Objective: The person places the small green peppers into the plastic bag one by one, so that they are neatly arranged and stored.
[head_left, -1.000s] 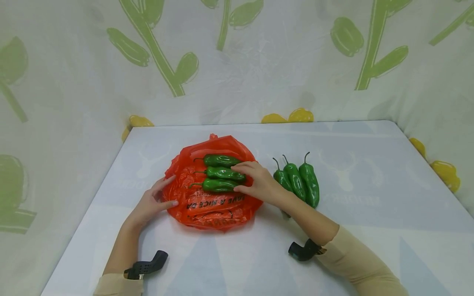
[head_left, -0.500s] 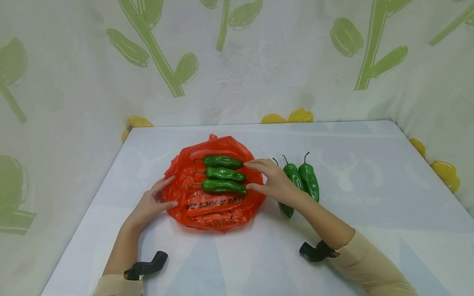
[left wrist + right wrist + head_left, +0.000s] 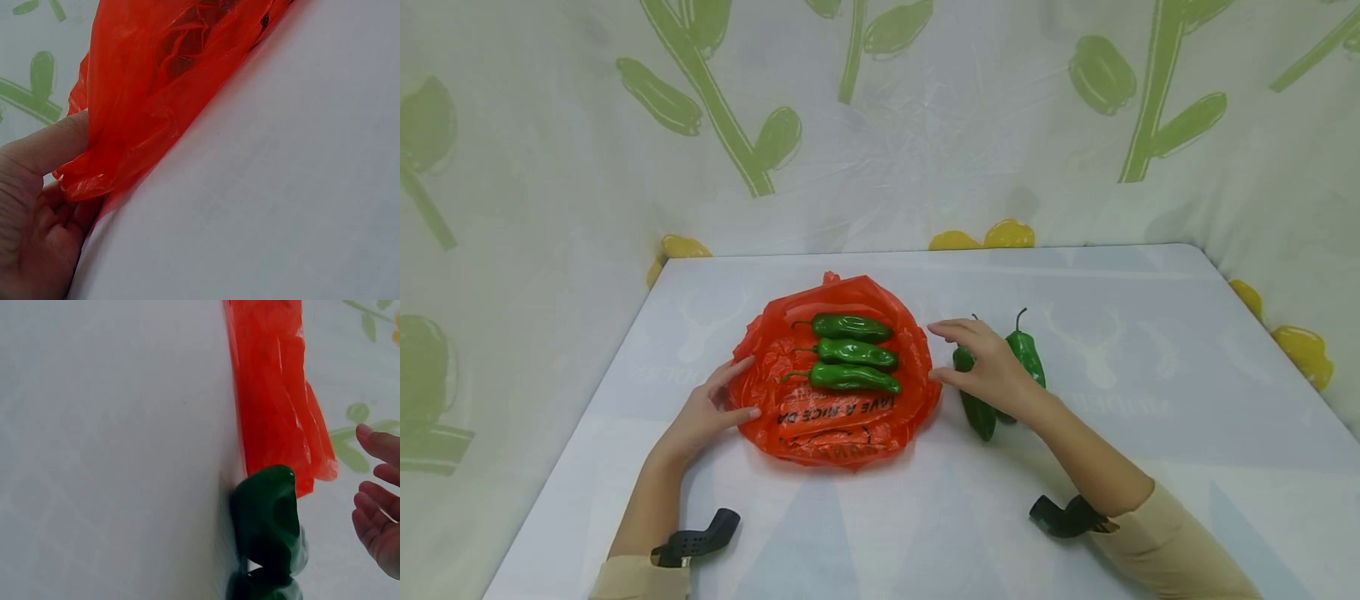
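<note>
Head view: left hand (image 3: 700,412) pinches edge of red bag (image 3: 838,421); right hand (image 3: 988,367) empty, fingers loosely curved near loose peppers (image 3: 979,414). Best steady that edge, grip peppers mid-body.

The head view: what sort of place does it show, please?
Probably an indoor filming corner: leaf-print sheeting rises behind and beside a pale table, and two black wrist devices suggest recording.

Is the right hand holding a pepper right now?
No, the right wrist view shows the right hand loosely open, with a clear gap between it and the peppers.
</note>
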The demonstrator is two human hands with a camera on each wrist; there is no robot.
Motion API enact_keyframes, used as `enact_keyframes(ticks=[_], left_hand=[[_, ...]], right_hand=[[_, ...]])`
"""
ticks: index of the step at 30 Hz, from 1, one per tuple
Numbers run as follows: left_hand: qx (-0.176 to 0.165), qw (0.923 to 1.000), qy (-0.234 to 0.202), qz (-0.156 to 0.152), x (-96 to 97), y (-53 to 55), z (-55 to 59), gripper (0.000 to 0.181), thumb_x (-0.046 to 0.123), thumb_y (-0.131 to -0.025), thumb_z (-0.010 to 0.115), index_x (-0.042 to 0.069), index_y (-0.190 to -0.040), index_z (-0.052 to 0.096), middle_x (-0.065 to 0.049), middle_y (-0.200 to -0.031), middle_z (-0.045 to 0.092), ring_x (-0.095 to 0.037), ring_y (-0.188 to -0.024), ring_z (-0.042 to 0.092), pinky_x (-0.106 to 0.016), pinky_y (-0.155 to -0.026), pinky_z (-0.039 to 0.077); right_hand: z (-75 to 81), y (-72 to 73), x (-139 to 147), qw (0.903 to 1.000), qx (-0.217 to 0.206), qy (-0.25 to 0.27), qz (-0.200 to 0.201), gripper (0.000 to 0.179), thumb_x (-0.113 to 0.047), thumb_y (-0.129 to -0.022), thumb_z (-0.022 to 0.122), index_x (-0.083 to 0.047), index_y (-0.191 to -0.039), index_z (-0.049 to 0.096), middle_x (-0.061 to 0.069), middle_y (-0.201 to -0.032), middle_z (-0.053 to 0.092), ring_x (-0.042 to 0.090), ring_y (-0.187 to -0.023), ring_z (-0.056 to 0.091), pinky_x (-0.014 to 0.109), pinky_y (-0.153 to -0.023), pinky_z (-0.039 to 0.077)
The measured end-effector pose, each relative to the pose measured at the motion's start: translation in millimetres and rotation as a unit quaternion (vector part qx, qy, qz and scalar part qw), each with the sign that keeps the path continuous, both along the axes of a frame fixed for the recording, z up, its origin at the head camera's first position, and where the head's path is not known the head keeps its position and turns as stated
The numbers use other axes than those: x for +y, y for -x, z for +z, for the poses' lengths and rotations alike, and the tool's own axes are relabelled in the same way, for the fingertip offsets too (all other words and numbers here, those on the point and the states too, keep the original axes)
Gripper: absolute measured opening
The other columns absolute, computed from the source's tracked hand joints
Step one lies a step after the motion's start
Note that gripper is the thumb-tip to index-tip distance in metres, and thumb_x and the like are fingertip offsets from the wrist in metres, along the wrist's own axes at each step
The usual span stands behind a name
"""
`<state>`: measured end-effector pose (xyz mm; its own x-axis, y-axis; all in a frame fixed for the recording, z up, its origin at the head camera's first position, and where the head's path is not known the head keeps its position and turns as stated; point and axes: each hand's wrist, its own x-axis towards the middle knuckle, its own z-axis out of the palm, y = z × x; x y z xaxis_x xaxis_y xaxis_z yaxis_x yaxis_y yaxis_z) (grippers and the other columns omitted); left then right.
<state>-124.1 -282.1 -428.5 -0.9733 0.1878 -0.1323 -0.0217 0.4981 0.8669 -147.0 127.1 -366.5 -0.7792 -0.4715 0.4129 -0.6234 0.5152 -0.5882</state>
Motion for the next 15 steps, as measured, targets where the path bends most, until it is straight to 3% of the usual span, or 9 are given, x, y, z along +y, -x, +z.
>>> enact_keyframes(ticks=[6, 15], left_hand=[[-0.002, 1.0000, 0.003, 0.001, 0.3, 0.7, -0.6, 0.082, 0.028, -0.080, 0.075, 0.017, -0.149, 0.030, -0.016, -0.157, 0.015, -0.038, -0.143, 0.013, -0.058, -0.105, 0.031], [-0.006, 1.0000, -0.001, 0.005, 0.5, 1.7, -3.0, 0.083, 0.028, -0.079, 0.075, 0.018, -0.149, 0.031, -0.015, -0.157, 0.015, -0.038, -0.143, 0.013, -0.057, -0.104, 0.033]], right_hand=[[2.1, -0.2, 11.5, 0.9995, 0.028, 0.005, -0.015, 0.059, -0.009, -0.071, 0.082, -0.001, -0.125, 0.059, 0.013, -0.122, 0.061, 0.027, -0.108, 0.054, 0.044, -0.081, 0.055], [4.3, -3.4, 31.3, 0.9987, 0.027, 0.003, -0.042, 0.062, -0.008, -0.069, 0.083, 0.000, -0.125, 0.058, 0.015, -0.124, 0.059, 0.029, -0.108, 0.055, 0.047, -0.082, 0.054]])
